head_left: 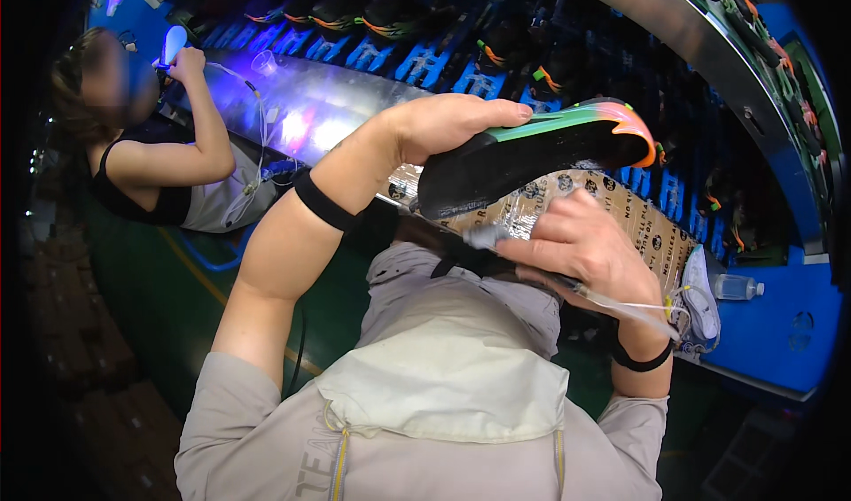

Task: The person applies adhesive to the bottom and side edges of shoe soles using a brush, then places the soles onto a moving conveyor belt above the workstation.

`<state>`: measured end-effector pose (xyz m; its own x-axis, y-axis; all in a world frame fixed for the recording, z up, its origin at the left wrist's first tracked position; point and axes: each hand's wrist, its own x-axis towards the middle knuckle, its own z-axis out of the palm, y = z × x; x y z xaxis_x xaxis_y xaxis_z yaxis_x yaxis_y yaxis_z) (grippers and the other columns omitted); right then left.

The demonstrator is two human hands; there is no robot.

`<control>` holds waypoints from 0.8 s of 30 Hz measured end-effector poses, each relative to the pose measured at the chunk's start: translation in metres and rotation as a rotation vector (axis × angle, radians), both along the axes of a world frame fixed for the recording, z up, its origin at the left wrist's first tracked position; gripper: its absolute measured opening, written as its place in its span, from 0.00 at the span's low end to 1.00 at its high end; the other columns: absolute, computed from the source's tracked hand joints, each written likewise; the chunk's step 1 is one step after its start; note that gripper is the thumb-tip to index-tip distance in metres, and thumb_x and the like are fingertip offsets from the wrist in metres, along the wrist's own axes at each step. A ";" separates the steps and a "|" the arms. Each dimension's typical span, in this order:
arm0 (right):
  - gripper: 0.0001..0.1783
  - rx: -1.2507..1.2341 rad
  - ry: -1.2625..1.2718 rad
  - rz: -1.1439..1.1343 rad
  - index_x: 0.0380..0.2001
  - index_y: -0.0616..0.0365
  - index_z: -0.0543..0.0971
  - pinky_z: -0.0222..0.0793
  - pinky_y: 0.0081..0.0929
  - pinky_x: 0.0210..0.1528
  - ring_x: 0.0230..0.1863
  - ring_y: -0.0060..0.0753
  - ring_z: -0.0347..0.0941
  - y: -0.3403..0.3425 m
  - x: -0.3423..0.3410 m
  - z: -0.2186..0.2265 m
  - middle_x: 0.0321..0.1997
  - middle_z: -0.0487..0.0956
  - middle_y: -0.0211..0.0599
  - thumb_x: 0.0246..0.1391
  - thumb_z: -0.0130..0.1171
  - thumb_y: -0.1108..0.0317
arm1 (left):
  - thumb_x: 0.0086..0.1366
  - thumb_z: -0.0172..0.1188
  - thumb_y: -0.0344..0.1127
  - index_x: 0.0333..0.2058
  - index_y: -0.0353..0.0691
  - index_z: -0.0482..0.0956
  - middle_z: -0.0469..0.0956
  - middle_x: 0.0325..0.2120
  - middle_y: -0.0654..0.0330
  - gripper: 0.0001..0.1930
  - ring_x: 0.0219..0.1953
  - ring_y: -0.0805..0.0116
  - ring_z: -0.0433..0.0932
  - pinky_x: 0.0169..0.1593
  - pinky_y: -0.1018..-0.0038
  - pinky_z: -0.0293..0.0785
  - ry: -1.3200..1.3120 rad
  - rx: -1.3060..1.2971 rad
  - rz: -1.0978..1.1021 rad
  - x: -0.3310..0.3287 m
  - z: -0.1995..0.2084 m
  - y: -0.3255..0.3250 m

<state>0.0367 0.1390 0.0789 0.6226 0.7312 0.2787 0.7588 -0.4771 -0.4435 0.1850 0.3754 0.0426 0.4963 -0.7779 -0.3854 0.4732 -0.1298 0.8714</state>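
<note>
Up in front of me, my left hand [452, 127] grips the near end of a shoe sole [523, 166], thumb along its edge. The sole has a broad black face turned toward me, and its side runs from green to orange at the far end. Lower and to the right, my right hand [585, 246] is closed around a brush [485, 236] with a pale, blurred tip. A clear thin tube trails from the brush past my wrist. The brush tip appears just below the sole; I cannot tell whether they touch.
Printed brown paper [651, 235] covers the bench below the sole. A white shoe-shaped piece [700, 295] and a clear bottle [738, 287] lie at the right. Blue holders [421, 64] with dark shoes line the back. At left sits a co-worker [168, 164] holding a blue-white tool.
</note>
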 end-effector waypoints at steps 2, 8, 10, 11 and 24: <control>0.21 0.014 -0.060 -0.062 0.48 0.53 0.90 0.63 0.38 0.42 0.35 0.37 0.72 -0.003 -0.001 0.001 0.30 0.77 0.28 0.47 0.78 0.68 | 0.79 0.59 0.54 0.63 0.35 0.81 0.87 0.51 0.59 0.28 0.46 0.74 0.86 0.49 0.76 0.84 0.007 0.019 0.048 -0.004 -0.001 0.001; 0.20 -0.049 -0.100 -0.060 0.46 0.54 0.90 0.62 0.36 0.41 0.35 0.36 0.72 -0.011 -0.003 0.004 0.30 0.77 0.28 0.46 0.79 0.70 | 0.78 0.61 0.53 0.62 0.34 0.82 0.87 0.50 0.57 0.28 0.45 0.73 0.88 0.50 0.74 0.86 0.064 -0.051 0.053 0.001 -0.018 0.012; 0.20 -0.015 -0.205 -0.219 0.46 0.54 0.90 0.62 0.36 0.41 0.34 0.36 0.72 -0.016 -0.004 0.005 0.30 0.77 0.28 0.46 0.79 0.70 | 0.79 0.60 0.52 0.62 0.34 0.82 0.88 0.50 0.56 0.27 0.44 0.72 0.88 0.50 0.73 0.86 0.060 -0.073 0.082 0.003 -0.025 0.015; 0.20 0.001 -0.258 -0.299 0.46 0.54 0.90 0.62 0.36 0.41 0.34 0.36 0.72 -0.019 -0.005 0.005 0.30 0.77 0.28 0.45 0.79 0.71 | 0.79 0.59 0.52 0.62 0.34 0.82 0.88 0.50 0.56 0.27 0.44 0.72 0.88 0.50 0.74 0.86 0.052 -0.093 0.106 0.001 -0.027 0.016; 0.16 0.576 -0.223 -0.823 0.50 0.65 0.88 0.73 0.27 0.39 0.35 0.31 0.79 -0.019 0.013 -0.027 0.36 0.85 0.40 0.58 0.70 0.81 | 0.83 0.45 0.46 0.66 0.30 0.76 0.85 0.56 0.49 0.27 0.55 0.60 0.87 0.60 0.65 0.84 0.223 -0.427 0.183 -0.019 -0.056 0.017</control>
<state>0.0498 0.1198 0.0516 0.7618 -0.1796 0.6225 0.3860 -0.6459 -0.6587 0.1660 0.3920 -0.0134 0.5807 -0.7974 -0.1641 0.6354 0.3179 0.7037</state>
